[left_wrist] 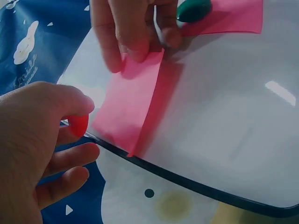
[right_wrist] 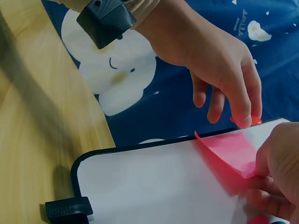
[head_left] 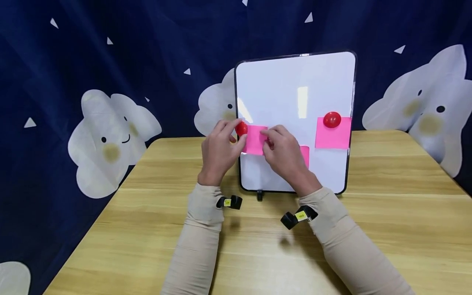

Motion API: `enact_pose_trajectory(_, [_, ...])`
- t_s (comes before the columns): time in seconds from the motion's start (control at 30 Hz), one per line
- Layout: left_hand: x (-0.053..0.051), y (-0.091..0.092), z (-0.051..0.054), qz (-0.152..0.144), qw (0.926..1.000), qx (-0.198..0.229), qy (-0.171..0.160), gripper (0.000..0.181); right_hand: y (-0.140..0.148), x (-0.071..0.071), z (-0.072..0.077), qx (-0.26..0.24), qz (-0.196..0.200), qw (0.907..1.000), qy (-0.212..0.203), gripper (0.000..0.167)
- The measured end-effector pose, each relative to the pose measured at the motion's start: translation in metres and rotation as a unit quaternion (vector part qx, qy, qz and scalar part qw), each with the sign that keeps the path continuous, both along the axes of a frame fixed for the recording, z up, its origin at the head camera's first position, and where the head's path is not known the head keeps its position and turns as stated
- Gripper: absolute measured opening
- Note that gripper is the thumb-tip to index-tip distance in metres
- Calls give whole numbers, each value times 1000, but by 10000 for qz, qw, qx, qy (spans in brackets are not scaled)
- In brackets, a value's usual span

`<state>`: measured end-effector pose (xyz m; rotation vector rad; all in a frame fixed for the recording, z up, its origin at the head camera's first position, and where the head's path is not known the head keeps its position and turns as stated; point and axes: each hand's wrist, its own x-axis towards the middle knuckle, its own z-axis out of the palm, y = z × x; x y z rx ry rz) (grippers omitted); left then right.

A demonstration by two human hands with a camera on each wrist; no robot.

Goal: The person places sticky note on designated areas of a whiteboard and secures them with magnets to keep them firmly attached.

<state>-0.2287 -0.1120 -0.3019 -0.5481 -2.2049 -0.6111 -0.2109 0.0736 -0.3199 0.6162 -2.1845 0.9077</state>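
My left hand (head_left: 220, 146) pinches a round red magnet (head_left: 241, 128) between thumb and index finger, at the left edge of the whiteboard (head_left: 276, 90). Just right of it, a pink sticky note (head_left: 253, 141) lies against the board. The fingers of my right hand (head_left: 285, 152) pinch this note along its right side. In the left wrist view, one long edge of the note (left_wrist: 131, 100) stands off the board and casts a shadow. The red magnet (left_wrist: 78, 125) is partly covered by the left thumb there.
Another pink note (head_left: 332, 138) hangs at the board's right under a red magnet (head_left: 332, 119). A third pink note (head_left: 305, 153), partly behind my right hand, has a green magnet (left_wrist: 194, 10) on it. The board stands on a wooden table (head_left: 147, 205) before a blue curtain (head_left: 155, 32).
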Motion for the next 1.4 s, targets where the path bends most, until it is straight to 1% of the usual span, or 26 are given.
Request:
enact_pose_trajectory(0.13, [-2, 3, -1, 29, 9997, 29, 221, 34, -2, -1, -1, 47, -26, 10000, 41, 23])
enact_pose_trajectory(0.23, [-2, 4, -2, 65, 9995, 14, 310, 33, -3, -1, -2, 61, -52, 9999, 103, 22])
enact_pose_trajectory(0.33, [-1, 6, -4, 110, 9994, -79, 329, 33, -3, -1, -3, 124, -124, 9998, 134, 24])
enact_pose_trajectory(0.53, [-2, 10, -7, 212, 9988, -254, 363, 37, -6, 1, -4, 361, -264, 9990, -8, 34])
enact_pose_trajectory(0.7, [-2, 13, -10, 141, 9988, -323, 355, 40, -6, 1, -5, 397, -312, 9987, -78, 37])
enact_pose_trajectory(0.9, [-3, 16, -14, 114, 9982, -440, 387, 39, -8, -1, -7, 439, -313, 9985, -21, 38])
enact_pose_trajectory(1.13, [-5, 19, -15, 187, 9978, -455, 449, 40, -8, 0, -5, 516, -430, 9977, 36, 38])
enact_pose_trajectory(1.4, [-5, 21, -12, 173, 9970, -480, 586, 39, -7, -2, -5, 527, -546, 9970, 152, 39])
